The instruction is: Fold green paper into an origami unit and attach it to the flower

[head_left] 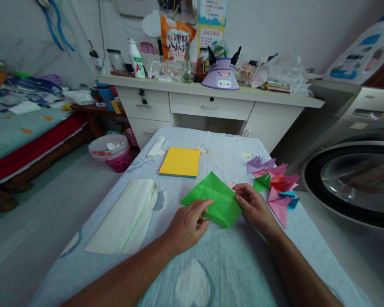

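Observation:
A green sheet of origami paper (222, 200), marked with crease lines, is held just above the cloth-covered table. My left hand (187, 224) pinches its near left edge, with the index finger lying over the top. At its right corner, my right hand (251, 204) grips the sheet between thumb and fingers. Beyond the sheet lies a stack of square paper (180, 162), yellow on top. Right of my right hand sits a cluster of folded paper pieces (278, 179) in pink, purple, green, orange and blue.
A folded white cloth or bag (128, 217) lies on the left of the table (224, 143), and a white strip-shaped object (156, 147) near its far left corner. A pink bin (115, 153) stands left, a washing machine (355, 170) right. Behind is a cluttered white cabinet (208, 106).

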{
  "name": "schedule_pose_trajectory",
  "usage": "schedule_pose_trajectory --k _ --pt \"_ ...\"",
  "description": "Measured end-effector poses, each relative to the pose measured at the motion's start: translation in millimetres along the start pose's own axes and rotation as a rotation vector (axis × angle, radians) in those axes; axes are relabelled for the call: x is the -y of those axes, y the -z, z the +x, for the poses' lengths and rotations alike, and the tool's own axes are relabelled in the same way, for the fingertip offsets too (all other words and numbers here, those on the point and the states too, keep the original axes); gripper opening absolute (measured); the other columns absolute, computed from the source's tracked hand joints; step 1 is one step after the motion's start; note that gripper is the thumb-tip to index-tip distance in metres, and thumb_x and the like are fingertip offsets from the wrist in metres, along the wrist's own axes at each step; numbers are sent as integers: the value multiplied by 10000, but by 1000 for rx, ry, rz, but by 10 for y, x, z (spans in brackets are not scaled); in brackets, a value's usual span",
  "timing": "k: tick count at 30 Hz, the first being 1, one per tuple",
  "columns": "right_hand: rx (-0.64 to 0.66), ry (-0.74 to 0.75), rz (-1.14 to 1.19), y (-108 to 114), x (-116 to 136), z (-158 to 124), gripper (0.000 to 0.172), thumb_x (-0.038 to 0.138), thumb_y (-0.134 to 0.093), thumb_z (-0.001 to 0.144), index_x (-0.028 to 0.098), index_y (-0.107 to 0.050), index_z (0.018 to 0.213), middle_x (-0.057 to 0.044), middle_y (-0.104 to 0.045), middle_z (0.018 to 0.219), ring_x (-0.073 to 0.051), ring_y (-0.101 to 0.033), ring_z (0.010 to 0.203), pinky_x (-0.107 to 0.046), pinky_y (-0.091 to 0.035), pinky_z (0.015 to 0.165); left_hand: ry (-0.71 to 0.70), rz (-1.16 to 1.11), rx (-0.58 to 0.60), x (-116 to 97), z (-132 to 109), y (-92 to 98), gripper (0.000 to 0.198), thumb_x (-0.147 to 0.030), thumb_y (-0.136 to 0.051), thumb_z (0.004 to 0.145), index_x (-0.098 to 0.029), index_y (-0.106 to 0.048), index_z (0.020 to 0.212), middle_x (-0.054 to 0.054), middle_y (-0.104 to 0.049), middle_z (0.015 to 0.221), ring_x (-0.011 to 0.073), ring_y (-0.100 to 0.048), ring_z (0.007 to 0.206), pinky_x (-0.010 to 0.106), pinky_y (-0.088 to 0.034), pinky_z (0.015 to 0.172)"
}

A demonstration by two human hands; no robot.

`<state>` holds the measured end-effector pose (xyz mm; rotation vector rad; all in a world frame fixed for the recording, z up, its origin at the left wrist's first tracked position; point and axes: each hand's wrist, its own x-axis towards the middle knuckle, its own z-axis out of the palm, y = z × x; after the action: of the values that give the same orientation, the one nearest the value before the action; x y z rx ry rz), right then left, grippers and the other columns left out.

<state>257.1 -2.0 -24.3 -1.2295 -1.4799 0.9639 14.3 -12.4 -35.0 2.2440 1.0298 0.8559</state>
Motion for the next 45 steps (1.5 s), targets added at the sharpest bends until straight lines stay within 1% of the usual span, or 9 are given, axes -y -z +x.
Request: schedule_pose_trajectory --k 3,7,12,18,25,28,33,38,45 --pt "-42 -16 87 15 22 5 181 360 -632 837 224 -579 944 3 -552 793 -140 -527 701 -240 -412 611 -96 44 -35 -19 0 36 360 6 -508 714 -201 -626 985 23 -617 898 160 -621 824 266 -489 714" --pt "-152 -4 70 38 15 19 199 360 -635 818 226 -551 940 9 -540 775 -138 -527 672 -238 -416 591 -151 61 -83 -39 -11 64 311 30 -473 708 -182 -623 879 31 -575 884 152 -592 810 259 -469 712" --pt "-223 140 -331 21 22 -14 192 288 -539 865 216 -521 1042 -36 -558 872 -197 -559 822 -347 -475 760 -117 13 -134 -46 -1 89 315 46 -447 710 -186 -576 879 32 -555 925 154 -574 877 263 -466 767" --pt "-168 436 -742 -74 269 -139 552 360 -569 862 207 -384 1359 -161 -406 1364 -341 -393 1270 -558 -339 1038 -36 -33 -144 -3 40 119 356 60 -431 669 -201 -546 883 29 -539 975 162 -556 967 282 -459 843" --pt "-145 586 -965 -203 265 -191 913 475 -667 787 213 -173 1510 -169 -213 1541 -419 -176 1422 -648 -185 1107 11 -30 -158 12 69 169 289 19 -491 653 -202 -533 834 30 -525 959 177 -545 944 304 -454 833" --pt "-139 604 -1029 -215 176 -174 892 410 -677 795 228 -179 1513 -159 -194 1559 -418 -191 1418 -655 -198 1097 13 -37 -150 1 73 194 274 10 -503 651 -202 -531 822 30 -526 950 181 -539 938 312 -449 831" --pt "-272 650 -1041 -209 127 -153 898 247 -670 796 268 -144 1524 -123 -151 1590 -401 -198 1420 -649 -208 1093 10 -83 -146 -10 79 219 269 18 -499 639 -196 -509 800 24 -517 915 172 -531 907 298 -435 805" --pt "-257 715 -1038 -223 201 -186 767 149 -656 789 374 -331 1446 -29 -94 1613 -377 -178 1431 -624 -172 1112 8 -97 -99 1 86 219 249 7 -493 638 -199 -487 780 21 -514 900 172 -526 896 298 -425 802" --pt "-70 606 -1128 -210 234 -208 519 76 -577 813 353 -586 1253 -46 -426 1489 -357 -213 1435 -647 -131 1104 -13 -110 -33 34 116 250 266 -6 -467 595 -206 -459 771 23 -509 911 177 -520 904 304 -424 809"
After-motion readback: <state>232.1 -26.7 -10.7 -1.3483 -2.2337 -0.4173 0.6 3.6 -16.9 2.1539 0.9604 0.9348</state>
